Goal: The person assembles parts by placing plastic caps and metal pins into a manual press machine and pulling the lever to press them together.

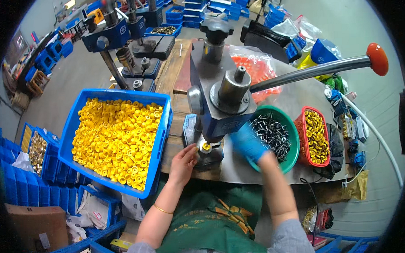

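My left hand (183, 163), bare with a bracelet at the wrist, is beside the base of a blue hand press (223, 92). Thumb and fingers are drawn together at the die; what they pinch, if anything, is too small to make out. On the die sits a small yellow cap (206, 146), right by those fingertips. My right hand (246, 143), in a blue glove, is at the left side of a green bowl (293, 139) holding dark metal pins (273, 135). Motion smears its fingers, so their grip does not show. The press lever (316, 72) with its red knob extends rightward.
A blue tray (168, 110) of yellow caps (118, 138) stands on the left. Right of the bowl is a red basket (305, 145) of yellow parts, beside a black bag (335, 151). More presses (112, 36) stand behind the tray. A wrench (180, 50) lies on the wooden bench.
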`<action>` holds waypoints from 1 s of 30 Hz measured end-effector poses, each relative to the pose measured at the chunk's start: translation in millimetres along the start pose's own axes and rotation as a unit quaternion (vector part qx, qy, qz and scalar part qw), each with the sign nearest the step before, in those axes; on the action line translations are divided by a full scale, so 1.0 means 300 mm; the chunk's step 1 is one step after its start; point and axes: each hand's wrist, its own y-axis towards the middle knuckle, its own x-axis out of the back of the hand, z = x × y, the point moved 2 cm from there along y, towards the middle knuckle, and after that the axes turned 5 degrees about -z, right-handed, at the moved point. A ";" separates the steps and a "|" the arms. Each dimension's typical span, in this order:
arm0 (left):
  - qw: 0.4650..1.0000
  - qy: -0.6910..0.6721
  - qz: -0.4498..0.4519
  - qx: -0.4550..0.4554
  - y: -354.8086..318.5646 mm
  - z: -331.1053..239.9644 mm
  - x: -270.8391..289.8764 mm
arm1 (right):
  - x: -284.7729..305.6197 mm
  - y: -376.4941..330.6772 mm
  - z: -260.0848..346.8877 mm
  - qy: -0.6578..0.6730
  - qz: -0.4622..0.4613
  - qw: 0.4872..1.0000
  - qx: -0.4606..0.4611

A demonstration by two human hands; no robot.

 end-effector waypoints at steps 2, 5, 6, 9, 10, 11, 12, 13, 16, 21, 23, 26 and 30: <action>0.999 0.026 0.021 -0.005 0.004 -0.008 0.003 | -0.252 -0.086 -0.101 0.034 0.070 0.996 0.037; 0.994 0.108 -0.015 -0.030 0.023 -0.020 0.029 | -0.347 -0.113 -0.154 -0.062 0.008 0.997 0.038; 0.987 0.146 -0.043 -0.058 0.027 -0.022 0.016 | -0.327 -0.097 -0.165 -0.063 0.006 0.997 0.036; 0.920 0.340 -0.028 -0.194 0.059 0.001 -0.005 | -0.193 0.069 -0.307 0.072 -0.232 0.965 0.099; 0.889 0.350 0.022 -0.296 0.092 0.022 0.025 | -0.116 0.163 -0.263 -0.031 -0.271 0.954 0.124; 0.889 0.351 0.037 -0.291 0.091 0.030 -0.003 | -0.047 0.244 -0.341 0.052 -0.258 0.964 0.017; 0.831 0.439 0.051 -0.337 0.074 0.016 -0.025 | 0.005 0.309 -0.355 -0.082 -0.266 0.960 0.033; 0.762 0.519 0.063 -0.381 0.058 0.001 -0.051 | 0.046 0.354 -0.358 -0.216 -0.269 0.938 0.048; 0.716 0.547 0.062 -0.430 0.042 0.028 -0.067 | 0.076 0.389 -0.450 -0.335 -0.148 0.925 -0.098; 0.685 0.546 0.040 -0.480 0.026 0.003 -0.014 | 0.190 0.223 -0.413 -0.027 -0.375 0.921 -0.105; 0.788 0.432 -0.032 -0.437 0.032 -0.008 -0.016 | 0.266 0.089 -0.468 -0.044 -0.307 0.928 -0.207; 0.982 0.129 -0.078 -0.109 0.029 -0.023 0.016 | 0.231 -0.030 -0.542 -0.169 -0.094 0.977 -0.094; 0.996 -0.036 -0.057 -0.056 0.022 -0.011 0.051 | 0.126 -0.049 -0.528 -0.284 -0.024 0.957 -0.058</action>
